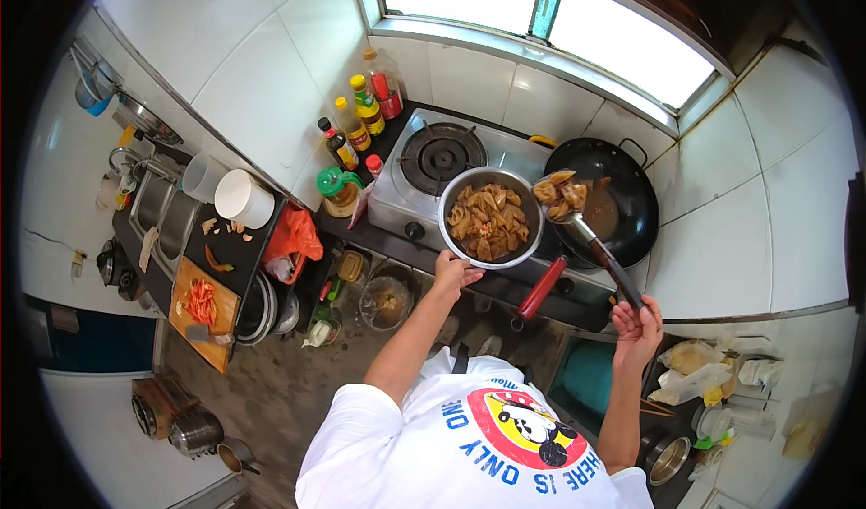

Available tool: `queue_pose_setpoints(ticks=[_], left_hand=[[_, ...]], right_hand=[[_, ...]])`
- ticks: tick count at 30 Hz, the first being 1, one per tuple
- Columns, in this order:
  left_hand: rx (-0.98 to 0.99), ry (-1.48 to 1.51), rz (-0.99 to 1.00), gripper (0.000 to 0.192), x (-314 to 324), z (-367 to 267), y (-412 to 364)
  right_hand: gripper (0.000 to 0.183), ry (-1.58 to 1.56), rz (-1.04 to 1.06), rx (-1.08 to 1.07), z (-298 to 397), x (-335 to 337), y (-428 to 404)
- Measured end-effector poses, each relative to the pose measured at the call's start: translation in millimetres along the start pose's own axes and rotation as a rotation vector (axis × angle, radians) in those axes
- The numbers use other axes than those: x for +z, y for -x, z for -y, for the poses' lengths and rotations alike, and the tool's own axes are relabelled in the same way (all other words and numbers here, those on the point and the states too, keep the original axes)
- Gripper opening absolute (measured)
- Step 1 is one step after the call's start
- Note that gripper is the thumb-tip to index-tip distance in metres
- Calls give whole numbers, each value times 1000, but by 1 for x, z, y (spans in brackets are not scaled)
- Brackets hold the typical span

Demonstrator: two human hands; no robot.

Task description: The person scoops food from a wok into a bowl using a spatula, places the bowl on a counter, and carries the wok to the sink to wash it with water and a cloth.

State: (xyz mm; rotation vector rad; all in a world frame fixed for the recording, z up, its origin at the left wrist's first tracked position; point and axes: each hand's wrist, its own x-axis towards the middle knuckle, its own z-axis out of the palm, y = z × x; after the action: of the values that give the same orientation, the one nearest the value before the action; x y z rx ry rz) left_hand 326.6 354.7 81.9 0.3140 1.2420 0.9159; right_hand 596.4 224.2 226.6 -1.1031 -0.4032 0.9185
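Observation:
My left hand (454, 273) grips the near rim of a steel bowl (539, 237), which is held up over the front of the gas stove. Brown cooked pieces of food (488, 219) fill much of the bowl. In my right hand (637, 326) is the dark handle of a ladle (574, 219), its scoop heaped with the same brown pieces. That scoop is beside the bowl's right rim, above the left side of a black wok (639, 204). Brown liquid (599, 214) lies in the wok. A red wok handle (543, 289) points toward me.
Left of the wok is a bare gas burner (443, 157) on the steel stove (392, 204). Sauce bottles (367, 106) and a green-lidded jar (338, 191) stand at its left. Farther left, a wooden cutting board (226, 299) holds sliced red peppers (201, 301) and a cleaver (197, 333).

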Motion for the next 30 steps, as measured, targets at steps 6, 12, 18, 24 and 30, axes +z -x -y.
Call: queue_pose_setpoints(ticks=[6,12,18,24,30], left_hand=[[13,-9,-18,18,2,1,0],[40,4,-18,18,3,5,-4],[28,29,-36,17,2,5,-4],[25,28,-40,18,0,8,-7],[19,38,-19,18,0,6,-8]], right_hand=[[21,94,96,126,-25,34,8],[17,332,323,56,-63,48,8],[16,552,452,-95,-51,54,10],[24,997,713,-760,-23,62,18],[14,515,357,-242,-18,40,5]])
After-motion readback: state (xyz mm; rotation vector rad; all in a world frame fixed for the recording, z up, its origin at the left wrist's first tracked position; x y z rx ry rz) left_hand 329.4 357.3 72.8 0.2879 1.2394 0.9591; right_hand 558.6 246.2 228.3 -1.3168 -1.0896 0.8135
